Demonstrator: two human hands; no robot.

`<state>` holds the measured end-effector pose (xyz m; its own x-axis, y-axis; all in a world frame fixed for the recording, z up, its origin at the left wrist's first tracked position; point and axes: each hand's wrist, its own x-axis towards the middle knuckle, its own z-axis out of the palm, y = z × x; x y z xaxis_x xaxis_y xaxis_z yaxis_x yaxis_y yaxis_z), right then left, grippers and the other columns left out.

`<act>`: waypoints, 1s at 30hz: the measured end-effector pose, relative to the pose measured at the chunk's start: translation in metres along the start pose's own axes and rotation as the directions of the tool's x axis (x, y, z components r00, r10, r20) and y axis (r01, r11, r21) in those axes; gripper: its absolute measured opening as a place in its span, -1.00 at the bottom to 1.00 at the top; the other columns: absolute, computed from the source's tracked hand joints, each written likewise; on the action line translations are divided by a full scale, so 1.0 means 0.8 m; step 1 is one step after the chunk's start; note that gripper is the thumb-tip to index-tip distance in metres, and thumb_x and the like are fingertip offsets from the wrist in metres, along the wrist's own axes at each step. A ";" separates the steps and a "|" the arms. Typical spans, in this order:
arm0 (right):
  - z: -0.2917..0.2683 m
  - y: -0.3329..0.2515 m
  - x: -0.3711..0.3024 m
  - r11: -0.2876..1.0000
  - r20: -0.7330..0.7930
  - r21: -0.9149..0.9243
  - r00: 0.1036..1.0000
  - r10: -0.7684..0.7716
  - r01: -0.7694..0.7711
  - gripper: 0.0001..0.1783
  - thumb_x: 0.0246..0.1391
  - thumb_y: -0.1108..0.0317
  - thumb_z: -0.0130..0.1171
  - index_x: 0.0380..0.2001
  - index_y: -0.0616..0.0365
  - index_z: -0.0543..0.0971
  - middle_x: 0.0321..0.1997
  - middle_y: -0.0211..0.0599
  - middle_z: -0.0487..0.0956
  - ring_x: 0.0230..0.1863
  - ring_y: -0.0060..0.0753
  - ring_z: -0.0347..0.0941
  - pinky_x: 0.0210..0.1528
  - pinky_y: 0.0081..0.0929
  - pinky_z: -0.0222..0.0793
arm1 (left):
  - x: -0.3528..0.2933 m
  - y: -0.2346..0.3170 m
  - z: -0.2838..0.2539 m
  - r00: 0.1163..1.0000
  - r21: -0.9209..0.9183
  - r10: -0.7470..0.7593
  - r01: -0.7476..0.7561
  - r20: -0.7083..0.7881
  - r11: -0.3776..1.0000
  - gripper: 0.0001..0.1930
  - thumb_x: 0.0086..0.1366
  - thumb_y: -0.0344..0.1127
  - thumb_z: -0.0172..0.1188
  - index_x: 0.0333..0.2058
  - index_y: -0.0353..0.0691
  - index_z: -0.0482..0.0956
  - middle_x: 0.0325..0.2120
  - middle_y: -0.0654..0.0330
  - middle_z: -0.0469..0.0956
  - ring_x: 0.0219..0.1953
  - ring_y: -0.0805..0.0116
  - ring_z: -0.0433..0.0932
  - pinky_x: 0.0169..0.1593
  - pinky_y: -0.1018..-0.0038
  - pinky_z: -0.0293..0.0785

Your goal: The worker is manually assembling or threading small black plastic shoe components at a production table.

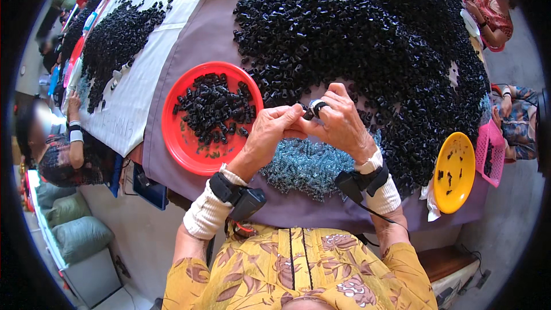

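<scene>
Both my hands meet over the table's near side, fingertips pinched together around a small black plastic piece (pixel 308 113). My left hand (pixel 271 129) closes on it from the left. From the right, my right hand (pixel 340 119) grips it, with a white and dark band around one finger. Just below my hands lies a heap of small clear-blue pieces, like tiny springs or beads (pixel 310 166); I cannot tell which. To the left of my left hand sits a red round tray (pixel 172 138) with many black pieces (pixel 215 106) in it.
A huge pile of black pieces (pixel 344 28) covers the purple-clothed table (pixel 189 51). At right stand a yellow plate (pixel 459 178) with a few dark bits and a pink basket (pixel 491 149). Other people (pixel 69 149) sit around, and another white-covered table (pixel 117 120) stands left.
</scene>
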<state>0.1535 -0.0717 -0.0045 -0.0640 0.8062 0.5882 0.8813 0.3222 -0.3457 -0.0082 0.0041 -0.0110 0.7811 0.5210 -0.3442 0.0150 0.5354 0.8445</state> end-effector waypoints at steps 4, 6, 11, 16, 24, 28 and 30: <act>0.005 -0.005 -0.005 1.000 0.033 0.026 0.999 -0.018 0.017 -0.75 -0.36 0.32 0.28 -0.80 0.14 0.41 -0.71 -0.34 0.38 -0.56 -0.34 0.35 -0.22 -0.34 0.25 | -0.004 -0.002 0.001 0.997 0.031 -0.012 0.010 0.071 0.999 -0.75 0.30 -0.25 0.02 -0.30 -0.36 0.53 -0.44 0.20 0.56 -0.36 0.46 0.57 -0.20 0.45 0.55; 0.009 -0.006 -0.009 0.999 0.049 0.032 0.999 -0.022 0.020 -0.76 -0.36 0.32 0.27 -0.80 0.13 0.41 -0.71 -0.35 0.37 -0.55 -0.35 0.35 -0.21 -0.34 0.25 | -0.005 -0.008 -0.004 0.995 0.050 -0.018 0.013 0.099 0.999 -0.75 0.29 -0.27 0.02 -0.30 -0.37 0.54 -0.44 0.20 0.56 -0.36 0.46 0.57 -0.20 0.46 0.55; 0.016 -0.009 -0.012 1.000 0.075 0.022 0.997 -0.021 0.019 -0.74 -0.27 0.27 0.26 -0.78 0.14 0.43 -0.69 -0.34 0.40 -0.52 -0.34 0.38 -0.20 -0.32 0.23 | -0.010 -0.012 -0.008 0.995 0.029 -0.036 0.034 0.088 0.999 -0.76 0.29 -0.29 0.01 -0.30 -0.37 0.54 -0.42 0.17 0.57 -0.36 0.44 0.57 -0.20 0.47 0.55; -0.007 0.000 -0.003 0.992 0.186 -0.077 0.976 0.110 -0.098 -0.74 -0.13 0.23 0.23 -0.68 0.18 0.51 -0.64 -0.30 0.45 -0.47 -0.29 0.41 -0.18 -0.31 0.23 | -0.018 -0.004 -0.016 0.989 -0.022 0.014 -0.018 -0.144 1.000 -0.71 0.32 -0.23 0.01 -0.25 -0.39 0.53 -0.40 0.12 0.57 -0.39 0.38 0.58 -0.22 0.44 0.54; 0.011 0.028 -0.012 0.964 0.286 -0.184 0.927 0.241 -0.194 -0.86 -0.10 0.40 0.13 -0.64 0.21 0.51 -0.53 -0.23 0.46 -0.39 -0.21 0.42 -0.28 -0.30 0.25 | -0.044 0.011 -0.097 0.837 -0.124 0.108 -0.205 -0.536 0.971 -0.68 0.29 -0.07 0.05 -0.35 -0.25 0.54 -0.54 0.22 0.55 -0.51 0.43 0.54 -0.43 0.51 0.52; 0.025 0.028 -0.018 0.967 0.338 -0.172 0.911 0.237 -0.187 -0.93 -0.18 0.51 0.06 -0.65 0.19 0.50 -0.51 -0.25 0.44 -0.38 -0.21 0.41 -0.29 -0.30 0.25 | -0.060 0.006 -0.126 0.829 -0.122 0.069 -0.163 -0.555 0.979 -0.66 0.27 -0.03 0.08 -0.44 -0.22 0.51 -0.60 0.26 0.50 -0.58 0.47 0.48 -0.49 0.54 0.45; 0.028 0.029 -0.020 0.981 0.366 -0.135 0.913 0.182 -0.142 -0.94 -0.19 0.51 0.06 -0.64 0.19 0.50 -0.49 -0.25 0.44 -0.35 -0.21 0.40 -0.26 -0.30 0.25 | -0.061 0.007 -0.122 0.838 -0.127 0.079 -0.175 -0.541 0.976 -0.66 0.27 -0.03 0.08 -0.46 -0.21 0.50 -0.61 0.27 0.49 -0.59 0.48 0.47 -0.51 0.55 0.43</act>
<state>0.1645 -0.0658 -0.0380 -0.0691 0.9760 0.2064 0.9364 0.1348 -0.3239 -0.1068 0.0467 -0.0295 0.3179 0.8382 -0.4431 -0.2010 0.5163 0.8325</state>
